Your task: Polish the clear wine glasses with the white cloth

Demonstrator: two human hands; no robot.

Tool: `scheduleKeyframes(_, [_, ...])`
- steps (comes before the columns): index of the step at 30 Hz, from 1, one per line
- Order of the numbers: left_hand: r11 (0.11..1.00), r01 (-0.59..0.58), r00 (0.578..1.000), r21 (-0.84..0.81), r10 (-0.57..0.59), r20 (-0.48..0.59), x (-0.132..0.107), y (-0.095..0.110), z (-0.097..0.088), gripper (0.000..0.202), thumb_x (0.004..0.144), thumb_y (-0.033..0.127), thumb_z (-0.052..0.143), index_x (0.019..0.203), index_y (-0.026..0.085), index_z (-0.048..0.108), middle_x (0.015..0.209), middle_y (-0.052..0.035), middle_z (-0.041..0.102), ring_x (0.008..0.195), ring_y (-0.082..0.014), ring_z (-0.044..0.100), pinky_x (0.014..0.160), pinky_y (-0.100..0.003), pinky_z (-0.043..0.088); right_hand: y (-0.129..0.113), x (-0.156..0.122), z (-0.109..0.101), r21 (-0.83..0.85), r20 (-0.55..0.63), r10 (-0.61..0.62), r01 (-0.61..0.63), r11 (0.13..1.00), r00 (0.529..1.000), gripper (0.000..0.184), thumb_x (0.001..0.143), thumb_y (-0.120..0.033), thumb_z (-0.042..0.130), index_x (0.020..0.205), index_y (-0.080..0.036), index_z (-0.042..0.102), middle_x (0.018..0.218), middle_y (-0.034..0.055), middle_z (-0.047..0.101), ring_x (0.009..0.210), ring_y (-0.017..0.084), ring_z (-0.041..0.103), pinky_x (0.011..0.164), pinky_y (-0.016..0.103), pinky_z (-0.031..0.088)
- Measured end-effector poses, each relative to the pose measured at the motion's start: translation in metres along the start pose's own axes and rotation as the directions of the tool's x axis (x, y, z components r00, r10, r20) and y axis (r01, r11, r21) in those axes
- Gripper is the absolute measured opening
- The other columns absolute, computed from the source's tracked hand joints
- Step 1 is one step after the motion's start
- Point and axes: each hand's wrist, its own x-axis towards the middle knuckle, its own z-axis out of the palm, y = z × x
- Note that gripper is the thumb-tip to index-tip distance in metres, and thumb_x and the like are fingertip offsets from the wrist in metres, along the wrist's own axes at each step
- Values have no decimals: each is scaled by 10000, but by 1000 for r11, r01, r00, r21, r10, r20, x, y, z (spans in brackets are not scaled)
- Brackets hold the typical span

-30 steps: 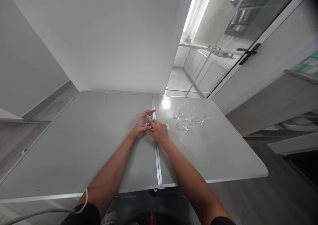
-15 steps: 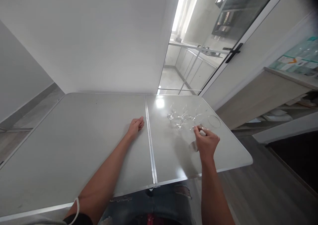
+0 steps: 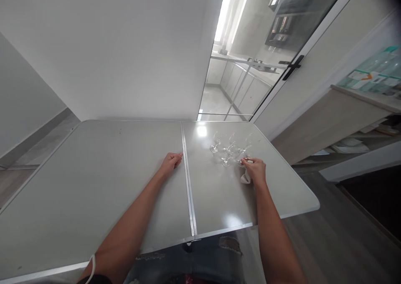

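My left hand (image 3: 171,162) rests on the white table (image 3: 138,150) just left of its metal centre seam. Its fingers are curled in, and I see nothing in them. On the right half my right hand (image 3: 255,169) is closed, with a crumpled white cloth (image 3: 246,178) hanging below its fingers. The fingertips are at a clear stemmed glass (image 3: 240,163); whether they pinch it is hard to make out. Several more clear stemmed glasses stand close together just beyond, among them one at the left (image 3: 214,148) and one in front (image 3: 225,162).
A white wall (image 3: 140,67) meets the table's far edge. Behind the right half is a glazed door (image 3: 244,87) with a black handle (image 3: 293,67). At the right a wooden shelf unit (image 3: 332,117) carries packed bottles (image 3: 372,73).
My right hand has moved slightly left and in toward the glasses, the cloth with it. The round glass rim seen to its right earlier no longer shows there. My left hand has barely shifted.
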Motion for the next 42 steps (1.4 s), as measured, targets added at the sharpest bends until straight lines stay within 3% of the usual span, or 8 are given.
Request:
scheduleKeyframes(6, [1000, 4, 1000, 4, -4, -3, 1, 1, 0, 622, 905, 557, 568, 538, 210, 205, 550, 37, 171, 542, -112, 123, 539, -309, 124, -3, 3, 6, -18, 17, 3, -3, 1000, 1000, 466, 708, -504, 610, 896, -130, 815, 901, 171, 796, 962, 325, 737, 842, 344, 518])
scheduleKeyframes(12, [1000, -9, 1000, 17, 9, -8, 0, -1, 1, 621, 916, 562, 550, 519, 204, 235, 523, 43, 186, 525, -101, 138, 541, -305, 140, -5, -18, -8, -340, 15, 117, -105, 935, 993, 555, 730, -603, 630, 1023, -164, 800, 946, 225, 775, 876, 366, 732, 708, 396, 520])
scheduleKeyframes(16, [999, 24, 1000, 35, -24, -9, 0, -2, 1, 614, 910, 571, 552, 533, 205, 233, 534, 44, 188, 522, -94, 138, 539, -306, 114, -28, -46, -6, -514, 289, 186, -12, 858, 939, 362, 784, -499, 593, 764, -198, 793, 857, 205, 766, 760, 326, 733, 621, 356, 479])
scheduleKeyframes(21, [999, 23, 999, 38, -22, -29, 0, -2, 1, 621, 908, 574, 553, 542, 204, 214, 535, 48, 175, 524, -90, 127, 539, -305, 128, -109, -88, 34, -356, 596, -91, 364, 861, 798, 305, 863, -405, 562, 723, -220, 760, 820, 135, 769, 761, 243, 716, 645, 291, 446])
scheduleKeyframes(23, [999, 16, 999, 42, -14, -48, 0, -2, 2, 621, 902, 579, 558, 536, 202, 226, 531, 47, 185, 521, -90, 143, 538, -301, 144, -140, -101, 59, -264, 591, -264, 492, 830, 762, 323, 920, -388, 526, 780, -215, 761, 830, 125, 767, 786, 230, 711, 671, 280, 439])
scheduleKeyframes(27, [998, 22, 997, 55, -17, -81, 2, -2, 2, 603, 898, 576, 555, 535, 202, 251, 531, 44, 218, 520, -92, 180, 531, -289, 163, -178, -111, 101, -288, 526, -377, 577, 765, 762, 345, 996, -307, 436, 906, -185, 745, 903, 131, 757, 807, 234, 708, 697, 293, 433])
scheduleKeyframes(31, [993, 8, 1000, 119, -6, -23, 3, -3, 1, 563, 873, 528, 607, 521, 187, 329, 539, 37, 274, 541, -92, 236, 538, -272, 183, -192, -114, 123, -192, 586, -494, 703, 685, 642, 288, 986, -270, 466, 1017, -172, 735, 989, 123, 754, 869, 234, 710, 735, 297, 442])
scheduleKeyframes(42, [990, -1, 1000, 142, -2, 21, 1, 2, 3, 537, 849, 519, 633, 532, 174, 372, 556, 41, 289, 558, -84, 246, 534, -252, 190, -194, -117, 126, -168, 540, -497, 666, 727, 679, 247, 964, -248, 510, 1003, -152, 734, 1028, 123, 752, 920, 230, 708, 761, 284, 453])
